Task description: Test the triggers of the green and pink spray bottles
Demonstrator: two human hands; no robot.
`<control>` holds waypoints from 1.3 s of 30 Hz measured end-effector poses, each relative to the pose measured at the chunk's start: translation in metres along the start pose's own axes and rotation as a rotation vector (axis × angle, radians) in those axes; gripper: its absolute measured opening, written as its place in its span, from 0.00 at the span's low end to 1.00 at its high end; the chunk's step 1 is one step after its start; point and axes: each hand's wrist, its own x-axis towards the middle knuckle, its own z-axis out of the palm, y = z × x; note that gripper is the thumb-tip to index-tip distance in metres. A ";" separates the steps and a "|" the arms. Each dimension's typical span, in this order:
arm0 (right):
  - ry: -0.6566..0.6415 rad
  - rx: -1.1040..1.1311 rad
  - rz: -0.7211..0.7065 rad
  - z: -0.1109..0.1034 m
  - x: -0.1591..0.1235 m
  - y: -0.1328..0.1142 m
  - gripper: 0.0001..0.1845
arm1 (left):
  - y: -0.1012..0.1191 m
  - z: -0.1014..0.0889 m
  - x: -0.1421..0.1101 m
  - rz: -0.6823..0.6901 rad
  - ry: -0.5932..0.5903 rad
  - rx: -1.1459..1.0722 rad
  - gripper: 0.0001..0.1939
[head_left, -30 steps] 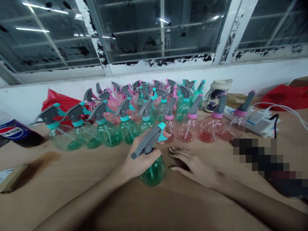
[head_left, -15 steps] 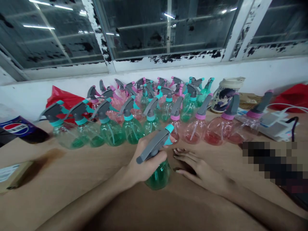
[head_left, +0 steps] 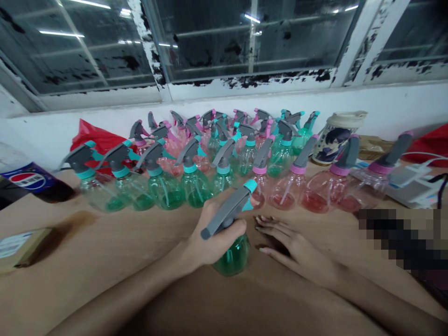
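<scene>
A green spray bottle [head_left: 234,256] with a grey and turquoise trigger head stands on the wooden table [head_left: 147,247]. My left hand [head_left: 213,235] is wrapped round its neck, just under the trigger head. To the right of the bottle, my right hand [head_left: 292,245] rests on the tabletop with its fingers stretched out, apart from the bottle and holding nothing. Behind both hands runs a front row of spray bottles: green ones [head_left: 166,189] on the left, pink ones [head_left: 283,193] on the right. My left hand hides part of the held bottle.
More pink and green spray bottles crowd behind the front row. A Pepsi bottle [head_left: 37,182] lies left, near a small cardboard box [head_left: 23,249] and a red bag [head_left: 93,135]. At right are a printed cup [head_left: 334,140], white devices with cables [head_left: 415,184] and a pixelated dark area.
The whole view has shifted slightly, so the background sits a little further right. Both hands and the held spray bottle keep nearly the same pose.
</scene>
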 end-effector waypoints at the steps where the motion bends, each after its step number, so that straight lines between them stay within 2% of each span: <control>1: 0.001 0.001 0.005 -0.001 0.000 -0.001 0.25 | 0.000 0.001 -0.001 0.006 0.003 -0.007 0.04; 8: -0.021 -0.002 0.001 -0.003 -0.002 -0.003 0.25 | -0.005 0.011 -0.007 -0.067 0.060 -0.022 0.03; 20: -0.020 0.017 -0.008 -0.003 -0.002 -0.001 0.25 | -0.002 0.009 -0.002 -0.034 0.000 -0.053 0.04; 26: -0.037 -0.009 -0.023 -0.003 -0.002 0.000 0.25 | 0.002 0.004 0.001 -0.028 -0.061 -0.102 0.09; 30: -0.022 0.005 -0.024 -0.002 -0.002 0.000 0.26 | 0.003 -0.001 0.000 -0.052 -0.080 -0.059 0.05; 39: -0.004 0.053 -0.012 -0.003 -0.002 -0.001 0.25 | 0.000 -0.002 0.000 -0.066 -0.092 -0.074 0.03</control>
